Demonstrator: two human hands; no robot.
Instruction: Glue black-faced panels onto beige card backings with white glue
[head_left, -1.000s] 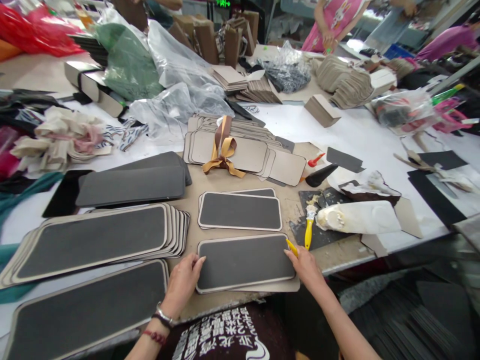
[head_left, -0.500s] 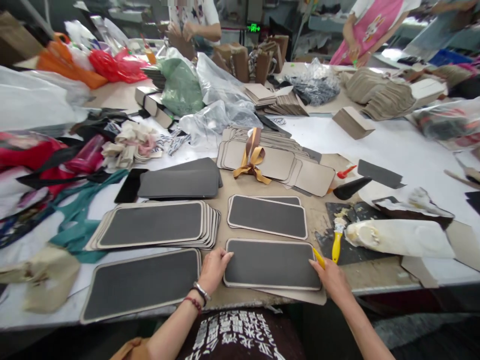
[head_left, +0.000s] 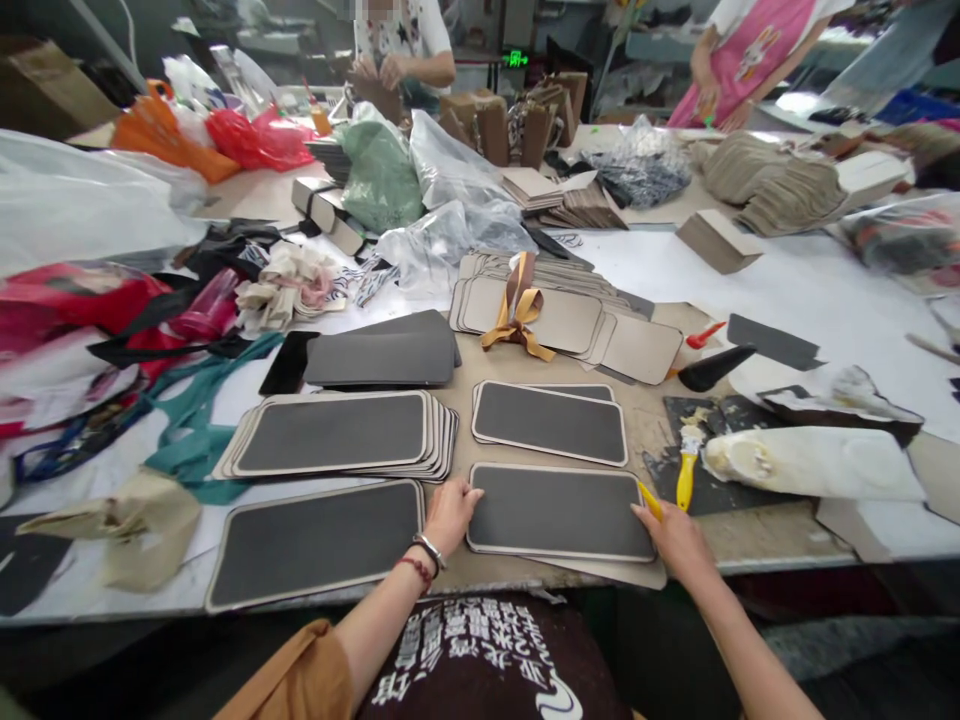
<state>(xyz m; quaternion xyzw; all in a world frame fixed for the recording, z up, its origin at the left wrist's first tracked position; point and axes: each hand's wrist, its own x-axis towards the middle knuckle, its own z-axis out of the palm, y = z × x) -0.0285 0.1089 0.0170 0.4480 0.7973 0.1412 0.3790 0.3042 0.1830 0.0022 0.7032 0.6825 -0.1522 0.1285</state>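
Note:
A dark grey rectangular panel with a pale border and rounded corners (head_left: 561, 510) lies in front of me, on top of a beige board (head_left: 630, 571) that sticks out below it. My left hand (head_left: 452, 512) pinches its left edge, thumb on top. My right hand (head_left: 679, 540) is closed around a slim yellow tool (head_left: 649, 499), its thumb and fingertips at the panel's right edge. What end the tool has is hidden. To the left lies a similar panel (head_left: 319, 545), with a stack of bordered panels (head_left: 337, 432) behind it. Two more panels (head_left: 551, 422) lie just beyond my hands.
Beige boards tied with a ribbon (head_left: 517, 320) lie further back. On the right are a yellow-handled brush (head_left: 686, 480), a whitish plastic bottle (head_left: 817, 462) and a black-nozzled bottle (head_left: 716, 368). Plain grey sheets (head_left: 382, 355) and teal cloth (head_left: 202, 440) lie left. Two people stand across the table.
The whole view has shifted, so things sit further right and slightly higher in the picture. Both hands keep their places at the panel's two ends.

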